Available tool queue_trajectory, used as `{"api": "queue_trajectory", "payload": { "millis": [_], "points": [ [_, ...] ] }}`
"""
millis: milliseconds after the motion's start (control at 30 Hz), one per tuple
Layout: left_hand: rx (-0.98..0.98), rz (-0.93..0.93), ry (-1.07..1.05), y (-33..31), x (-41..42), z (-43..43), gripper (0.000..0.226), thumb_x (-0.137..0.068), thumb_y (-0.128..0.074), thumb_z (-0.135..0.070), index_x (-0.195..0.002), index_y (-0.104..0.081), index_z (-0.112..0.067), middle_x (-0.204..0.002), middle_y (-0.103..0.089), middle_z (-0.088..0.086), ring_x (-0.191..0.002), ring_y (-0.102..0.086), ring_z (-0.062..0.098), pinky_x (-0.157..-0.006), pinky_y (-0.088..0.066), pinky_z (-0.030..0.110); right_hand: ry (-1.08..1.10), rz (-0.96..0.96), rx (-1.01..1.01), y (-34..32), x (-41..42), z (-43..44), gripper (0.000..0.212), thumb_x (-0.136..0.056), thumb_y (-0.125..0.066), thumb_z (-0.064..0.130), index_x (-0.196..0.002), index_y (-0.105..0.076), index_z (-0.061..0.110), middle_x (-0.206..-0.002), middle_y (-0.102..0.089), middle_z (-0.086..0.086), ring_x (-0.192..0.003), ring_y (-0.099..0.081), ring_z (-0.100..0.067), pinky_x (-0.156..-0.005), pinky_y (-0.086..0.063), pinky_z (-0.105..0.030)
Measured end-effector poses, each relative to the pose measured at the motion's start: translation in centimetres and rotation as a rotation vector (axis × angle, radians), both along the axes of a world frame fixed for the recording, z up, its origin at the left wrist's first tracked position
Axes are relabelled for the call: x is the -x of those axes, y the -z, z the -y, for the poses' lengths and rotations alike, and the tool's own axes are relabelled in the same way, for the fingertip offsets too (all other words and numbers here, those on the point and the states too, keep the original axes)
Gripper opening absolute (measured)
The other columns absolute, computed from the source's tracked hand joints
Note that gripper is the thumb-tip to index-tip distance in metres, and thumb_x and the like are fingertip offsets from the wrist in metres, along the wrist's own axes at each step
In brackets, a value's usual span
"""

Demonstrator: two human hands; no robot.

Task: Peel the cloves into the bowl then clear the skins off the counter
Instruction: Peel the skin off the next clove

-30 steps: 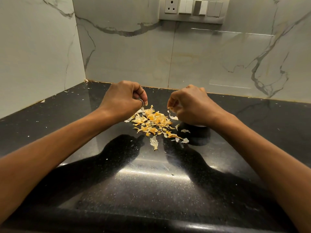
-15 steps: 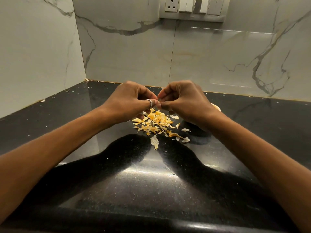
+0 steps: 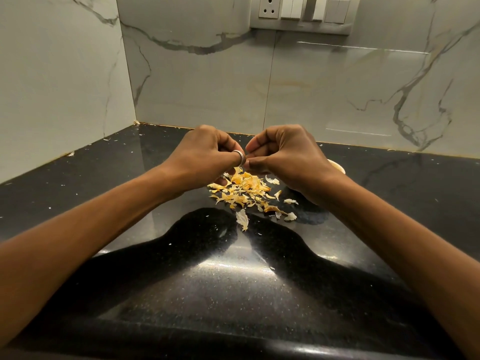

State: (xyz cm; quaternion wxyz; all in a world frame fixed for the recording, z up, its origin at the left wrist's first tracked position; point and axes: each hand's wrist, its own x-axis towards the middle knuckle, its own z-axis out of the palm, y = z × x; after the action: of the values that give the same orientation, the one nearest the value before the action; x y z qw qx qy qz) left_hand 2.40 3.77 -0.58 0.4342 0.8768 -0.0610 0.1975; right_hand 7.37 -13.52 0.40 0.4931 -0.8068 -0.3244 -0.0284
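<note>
My left hand (image 3: 205, 154) and my right hand (image 3: 285, 154) meet fingertip to fingertip above a pile of yellow and white garlic skins (image 3: 244, 189) on the black counter (image 3: 233, 276). Both hands have curled fingers that pinch something small between them; the clove itself is hidden by the fingers. A ring sits on a finger of my left hand. Only a pale sliver of the bowl's rim (image 3: 337, 167) shows behind my right wrist.
Marble-look walls close the counter at the back and left, forming a corner. A switch and socket panel (image 3: 302, 14) is high on the back wall. Small skin flecks lie scattered toward the back left corner (image 3: 135, 122) and along the wall edge.
The hands were apart over the pile a second ago; they have come together above it and now stay joined, fingertips pinching.
</note>
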Motion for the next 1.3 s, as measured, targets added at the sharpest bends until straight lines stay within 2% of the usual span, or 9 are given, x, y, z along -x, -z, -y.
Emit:
{"api": "queue_trajectory", "payload": {
  "millis": [133, 300, 433, 633, 800, 933, 1033, 1200, 1300],
  "points": [
    [0.088, -0.035, -0.021, 0.0, 0.0, 0.2, 0.007, -0.092, -0.066, -0.008, -0.088, -0.071, -0.007, -0.085, -0.072, 0.012, -0.072, -0.072, 0.015, -0.057, -0.057, 0.028, 0.006, -0.076, -0.031, 0.1, 0.1, 0.0, 0.022, -0.078, -0.08, -0.002, -0.096, -0.07, 0.006, -0.086, -0.076, -0.01, -0.077, -0.076, -0.019, -0.075, -0.063, -0.034],
    [0.23, -0.087, -0.007, -0.4, 0.2, 0.3, 0.007, -0.094, -0.064, -0.008, -0.092, -0.07, -0.004, -0.087, -0.071, 0.014, -0.071, -0.071, 0.012, -0.059, -0.06, 0.029, -0.042, -0.312, -0.196, -0.2, 0.1, 0.1, 0.019, -0.083, -0.071, -0.011, -0.098, -0.068, -0.002, -0.091, -0.074, -0.02, -0.081, -0.076, -0.027, -0.073, -0.062, -0.03],
    [0.255, -0.127, 0.014, -0.5, 0.4, 0.3, 0.009, -0.095, -0.063, -0.008, -0.094, -0.07, -0.002, -0.086, -0.071, 0.013, -0.069, -0.07, 0.01, -0.059, -0.062, 0.029, -0.06, -0.391, -0.226, -0.4, 0.1, 0.1, 0.016, -0.085, -0.068, -0.012, -0.098, -0.066, -0.004, -0.096, -0.071, -0.025, -0.08, -0.074, -0.028, -0.076, -0.063, -0.033],
    [0.23, -0.18, 0.021, -0.8, 0.4, 0.0, 0.011, -0.094, -0.063, -0.008, -0.094, -0.071, 0.0, -0.084, -0.072, 0.012, -0.068, -0.07, 0.011, -0.057, -0.061, 0.027, -0.067, -0.289, -0.12, -0.4, 0.0, 0.2, 0.015, -0.09, -0.063, -0.01, -0.102, -0.066, -0.003, -0.093, -0.07, -0.022, -0.077, -0.071, -0.022, -0.07, -0.062, -0.026],
    [0.19, -0.255, 0.024, -0.8, 0.3, -0.2, 0.018, -0.094, -0.063, -0.013, -0.087, -0.073, 0.0, -0.084, -0.073, 0.014, -0.068, -0.068, 0.011, -0.056, -0.06, 0.027, 0.032, 0.084, 0.124, 0.0, -0.3, 0.2, 0.014, -0.093, -0.065, 0.0, -0.099, -0.074, 0.01, -0.087, -0.075, -0.007, -0.082, -0.074, -0.019, -0.078, -0.062, -0.032],
    [0.183, -0.298, 0.033, -0.8, 0.4, -0.3, 0.02, -0.095, -0.06, -0.014, -0.09, -0.072, 0.001, -0.092, -0.073, 0.019, -0.069, -0.067, 0.011, -0.055, -0.058, 0.025, 0.094, 0.29, 0.231, -0.4, -0.3, 0.4, 0.016, -0.093, -0.066, 0.004, -0.101, -0.076, 0.013, -0.084, -0.07, 0.005, -0.075, -0.067, -0.005, -0.074, -0.058, -0.018],
    [0.218, -0.283, 0.023, -0.9, 0.3, -0.4, 0.018, -0.097, -0.058, -0.013, -0.092, -0.071, -0.001, -0.09, -0.071, 0.016, -0.071, -0.067, 0.012, -0.056, -0.059, 0.025, 0.095, 0.311, 0.331, -0.4, -0.1, 0.5, 0.02, -0.089, -0.065, 0.0, -0.098, -0.078, 0.012, -0.082, -0.071, 0.004, -0.074, -0.067, -0.006, -0.062, -0.052, -0.009],
    [0.351, -0.24, 0.044, -1.1, 0.2, -0.5, 0.013, -0.096, -0.059, -0.008, -0.093, -0.07, -0.008, -0.088, -0.072, 0.011, -0.072, -0.069, 0.013, -0.056, -0.058, 0.023, 0.08, 0.269, 0.4, -0.3, -0.1, 0.4, 0.012, -0.089, -0.068, 0.004, -0.096, -0.076, 0.01, -0.081, -0.073, 0.0, -0.072, -0.071, -0.013, -0.07, -0.062, -0.029],
    [0.429, -0.208, 0.043, -1.1, 0.1, -0.5, 0.008, -0.094, -0.063, -0.006, -0.094, -0.071, -0.007, -0.083, -0.074, 0.008, -0.075, -0.071, 0.015, -0.059, -0.059, 0.023, 0.058, 0.154, 0.308, -0.3, -0.2, 0.4, 0.005, -0.093, -0.069, 0.009, -0.095, -0.073, 0.01, -0.084, -0.074, -0.007, -0.072, -0.074, -0.015, -0.063, -0.062, -0.029]
  ]
}}
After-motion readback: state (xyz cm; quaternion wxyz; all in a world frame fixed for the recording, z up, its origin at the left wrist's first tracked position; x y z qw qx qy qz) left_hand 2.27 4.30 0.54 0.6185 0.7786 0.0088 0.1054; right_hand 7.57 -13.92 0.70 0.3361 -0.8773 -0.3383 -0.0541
